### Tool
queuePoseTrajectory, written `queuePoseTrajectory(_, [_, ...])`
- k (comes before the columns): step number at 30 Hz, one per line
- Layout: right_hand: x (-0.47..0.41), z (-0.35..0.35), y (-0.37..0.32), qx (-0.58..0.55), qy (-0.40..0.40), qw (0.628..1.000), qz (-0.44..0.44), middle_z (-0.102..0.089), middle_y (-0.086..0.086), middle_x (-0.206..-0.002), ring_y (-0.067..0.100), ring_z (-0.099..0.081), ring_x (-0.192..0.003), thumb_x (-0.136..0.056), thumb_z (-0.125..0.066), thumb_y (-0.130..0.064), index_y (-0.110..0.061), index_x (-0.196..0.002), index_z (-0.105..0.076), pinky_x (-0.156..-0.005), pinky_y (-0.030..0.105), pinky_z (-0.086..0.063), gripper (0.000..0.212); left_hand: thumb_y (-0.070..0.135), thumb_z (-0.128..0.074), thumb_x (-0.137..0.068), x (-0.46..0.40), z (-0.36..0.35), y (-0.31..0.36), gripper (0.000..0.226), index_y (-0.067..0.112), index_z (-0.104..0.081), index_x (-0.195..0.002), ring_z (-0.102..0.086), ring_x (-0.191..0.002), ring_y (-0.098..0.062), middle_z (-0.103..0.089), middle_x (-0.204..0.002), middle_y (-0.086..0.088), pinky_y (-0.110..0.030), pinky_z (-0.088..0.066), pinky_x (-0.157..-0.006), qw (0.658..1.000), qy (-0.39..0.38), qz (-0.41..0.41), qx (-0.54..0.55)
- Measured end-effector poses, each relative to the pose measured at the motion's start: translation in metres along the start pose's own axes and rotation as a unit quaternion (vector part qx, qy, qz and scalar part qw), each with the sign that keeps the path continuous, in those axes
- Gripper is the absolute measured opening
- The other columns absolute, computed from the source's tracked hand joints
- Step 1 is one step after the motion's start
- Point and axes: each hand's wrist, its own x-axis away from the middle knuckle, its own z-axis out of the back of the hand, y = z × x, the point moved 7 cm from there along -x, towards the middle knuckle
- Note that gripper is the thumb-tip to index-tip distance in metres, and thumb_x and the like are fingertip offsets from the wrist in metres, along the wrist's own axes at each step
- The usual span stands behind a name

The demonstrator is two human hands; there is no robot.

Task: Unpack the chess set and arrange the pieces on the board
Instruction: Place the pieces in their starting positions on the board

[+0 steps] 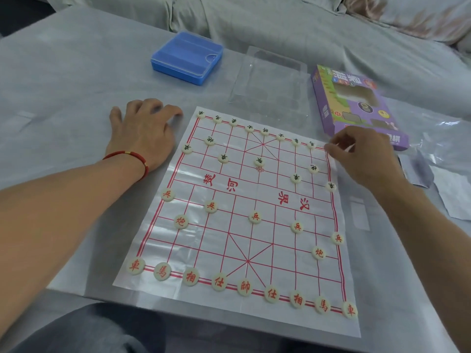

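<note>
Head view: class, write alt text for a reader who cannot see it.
A right hand holds a last piece at the far right corner of a Chinese chess board, otherwise fully set with red and black pieces. The left hand rests beside it; a blue box and purple carton lie beyond.

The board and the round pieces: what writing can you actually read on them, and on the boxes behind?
"楚河" and "汉界": red, across the middle of the board.
"車 馬 相 仕 帥 仕 相 馬 車": near row of red pieces.
"炮": two red pieces.
"兵": five red pieces.
Black pieces: upside down to the camera, too small to read surely.
Purple box: its print is blurred.
Blue case: no text seen.
</note>
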Motion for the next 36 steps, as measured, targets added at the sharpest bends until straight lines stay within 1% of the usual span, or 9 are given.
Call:
queuePoseTrajectory(3, [-0.011,-0.015,0.018,-0.013,0.007,0.999,-0.038,-0.071,-0.004,-0.084,0.021,-0.064,-0.081,-0.087,-0.071,-0.044,-0.023,-0.089,-0.071,-0.08,0.038,-0.054,0.02,0.021,-0.036,-0.1,-0.001,0.0,-0.001,0.042,0.037,-0.05,-0.136,-0.035,-0.136,-0.035,-0.044,-0.146,-0.007,-0.063,-0.021,-0.112,1.0,0.001,0.0,-0.005])
queuePoseTrajectory(7, [-0.003,-0.023,0.034,-0.085,0.048,0.993,-0.061,-0.07,0.002,-0.088,0.026,-0.061,-0.087,-0.098,-0.055,-0.038,-0.018,-0.093,-0.07,-0.074,0.032,-0.041,0.026,0.021,-0.036,-0.099,0.0,0.0,-0.002,0.042,0.037,-0.05,-0.135,-0.036,-0.135,-0.035,-0.044,-0.145,-0.007,-0.063,-0.024,-0.111,1.0,0.003,-0.003,-0.007])
queuePoseTrajectory(10, [0.007,-0.023,0.037,-0.111,0.061,0.991,-0.036,-0.071,0.002,-0.106,0.022,-0.061,-0.097,-0.098,-0.055,-0.028,-0.021,-0.116,-0.07,-0.083,0.034,-0.046,0.024,0.021,-0.036,-0.099,0.0,-0.001,-0.002,0.042,0.037,-0.05,-0.136,-0.036,-0.135,-0.035,-0.045,-0.146,-0.007,-0.064,-0.025,-0.111,1.0,0.002,-0.003,-0.007])
queuePoseTrajectory(12, [0.008,-0.027,0.036,-0.12,0.05,0.991,-0.025,-0.068,-0.002,-0.101,0.018,-0.06,-0.087,-0.092,-0.062,-0.026,-0.026,-0.121,-0.068,-0.081,0.036,-0.05,0.03,0.022,-0.035,-0.099,-0.001,-0.001,-0.001,0.042,0.037,-0.05,-0.136,-0.036,-0.135,-0.035,-0.045,-0.146,-0.007,-0.064,-0.025,-0.111,1.0,0.003,-0.003,-0.009])
queuePoseTrajectory(16, [0.005,-0.031,0.037,-0.121,0.045,0.992,-0.012,-0.067,-0.006,-0.094,0.011,-0.058,-0.078,-0.087,-0.068,-0.03,-0.032,-0.112,-0.072,-0.078,0.041,-0.055,0.026,0.022,-0.037,-0.1,-0.001,-0.001,-0.002,0.042,0.036,-0.049,-0.137,-0.036,-0.135,-0.035,-0.044,-0.146,-0.007,-0.064,-0.025,-0.111,1.0,0.002,0.002,-0.014])
queuePoseTrajectory(19, [0.004,-0.031,0.039,-0.129,0.05,0.99,-0.01,-0.068,-0.008,-0.092,0.007,-0.056,-0.074,-0.088,-0.069,-0.036,-0.03,-0.109,-0.073,-0.075,0.037,-0.054,0.021,0.022,-0.037,-0.1,-0.001,-0.002,-0.002,0.042,0.037,-0.049,-0.137,-0.036,-0.136,-0.035,-0.044,-0.146,-0.007,-0.064,-0.025,-0.111,1.0,0.001,0.001,-0.015])
queuePoseTrajectory(24, [0.002,-0.033,0.042,-0.146,0.054,0.988,-0.017,-0.068,-0.011,-0.091,0.004,-0.055,-0.072,-0.087,-0.072,-0.04,-0.028,-0.11,-0.071,-0.072,0.03,-0.05,0.026,0.022,-0.036,-0.1,-0.001,-0.001,-0.002,0.042,0.038,-0.049,-0.137,-0.036,-0.136,-0.034,-0.044,-0.146,-0.006,-0.062,-0.025,-0.111,1.0,0.004,0.003,-0.013])
queuePoseTrajectory(30, [0.003,-0.032,0.041,-0.143,0.052,0.988,-0.007,-0.069,-0.008,-0.092,0.006,-0.055,-0.072,-0.088,-0.07,-0.032,-0.028,-0.11,-0.073,-0.075,0.034,-0.052,0.022,0.02,-0.037,-0.1,-0.002,-0.002,-0.003,0.041,0.036,-0.05,-0.136,-0.035,-0.136,-0.035,-0.044,-0.147,-0.007,-0.063,-0.024,-0.111,1.0,0.006,0.002,-0.011])
queuePoseTrajectory(36, [0.004,-0.031,0.039,-0.147,0.051,0.988,-0.001,-0.07,-0.008,-0.091,0.006,-0.054,-0.071,-0.088,-0.071,-0.033,-0.027,-0.11,-0.074,-0.072,0.031,-0.05,0.022,0.02,-0.036,-0.1,-0.002,-0.001,-0.002,0.042,0.037,-0.05,-0.136,-0.036,-0.135,-0.035,-0.044,-0.146,-0.007,-0.064,-0.025,-0.11,1.0,0.005,0.001,-0.01])
